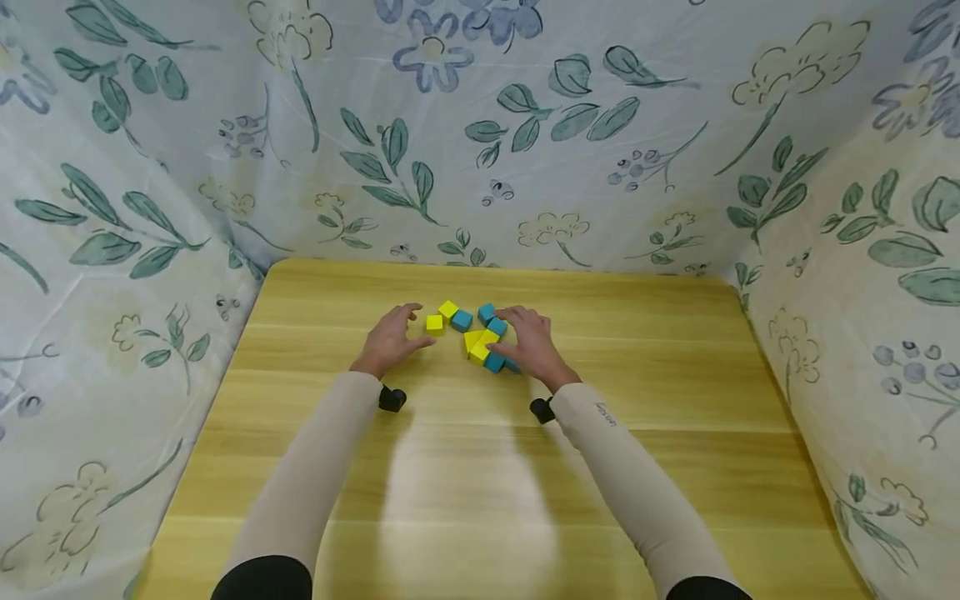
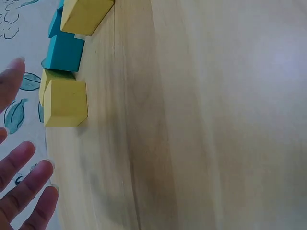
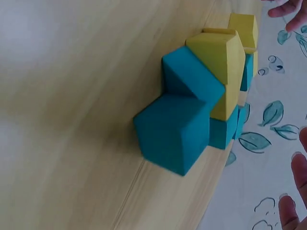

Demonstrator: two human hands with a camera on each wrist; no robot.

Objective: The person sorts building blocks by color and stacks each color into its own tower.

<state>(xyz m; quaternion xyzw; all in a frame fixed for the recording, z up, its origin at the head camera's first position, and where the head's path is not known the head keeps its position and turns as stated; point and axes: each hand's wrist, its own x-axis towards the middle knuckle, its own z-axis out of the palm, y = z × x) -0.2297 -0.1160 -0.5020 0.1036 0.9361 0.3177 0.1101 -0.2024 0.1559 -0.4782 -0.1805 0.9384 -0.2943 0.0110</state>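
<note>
Several yellow and blue blocks lie in a loose group on the wooden table. At the left end of the group are a yellow cube (image 1: 434, 325), another yellow block (image 1: 448, 310) and a blue block (image 1: 462, 321). Just left of that cube, my left hand (image 1: 388, 340) has its thumb and fingers spread, holding nothing. My right hand (image 1: 531, 342) borders the group's right side, fingers apart and nothing gripped, partly covering a blue block (image 1: 512, 365). Yellow blocks (image 1: 480, 346) cluster in between. In the right wrist view, a blue block (image 3: 168, 132) lies closest, with the fingers (image 3: 300, 175) off to the side.
The wooden table (image 1: 465, 483) extends toward me and to both sides. A floral cloth (image 1: 450, 167) rises behind its far edge and along the left and right. Small black devices (image 1: 392, 398) are worn at both wrists.
</note>
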